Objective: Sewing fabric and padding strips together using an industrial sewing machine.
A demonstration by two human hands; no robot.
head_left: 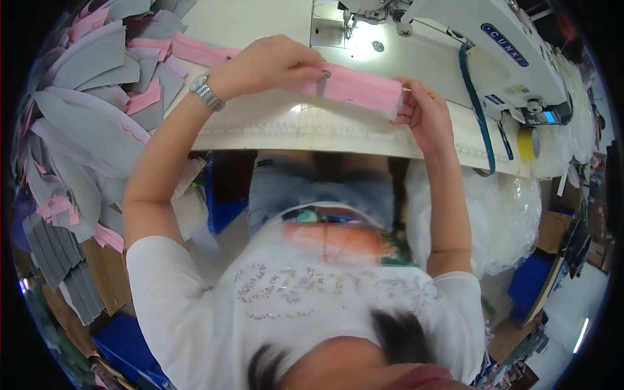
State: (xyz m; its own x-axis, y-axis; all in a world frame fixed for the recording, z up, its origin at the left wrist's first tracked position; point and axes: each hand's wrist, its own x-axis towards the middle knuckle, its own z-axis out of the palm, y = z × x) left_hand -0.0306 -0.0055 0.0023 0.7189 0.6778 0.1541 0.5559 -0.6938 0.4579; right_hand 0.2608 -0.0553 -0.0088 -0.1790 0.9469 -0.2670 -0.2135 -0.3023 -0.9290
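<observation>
A long pink strip point(361, 88), with a small dark metal piece point(324, 81) on it like a zipper pull, stretches across the white sewing table in front of me. My left hand point(273, 65), below a wrist with a silver watch, grips the strip left of that metal piece, fingers closed on it. Its other part point(195, 49) runs on leftward behind my hand. My right hand point(422, 110) pinches the strip's right end, where a clear edge shows. Both hands are just short of the sewing machine's needle area point(351, 29), above a printed ruler point(292, 130) along the table's front edge.
Grey and pink cut pieces point(91, 130) are piled at the left. The sewing machine point(510, 65) stands at the back right, with a teal band point(478, 104) and yellow tape roll point(528, 144). White plastic bundles point(487, 214) and blue bins point(526, 279) sit below at the right.
</observation>
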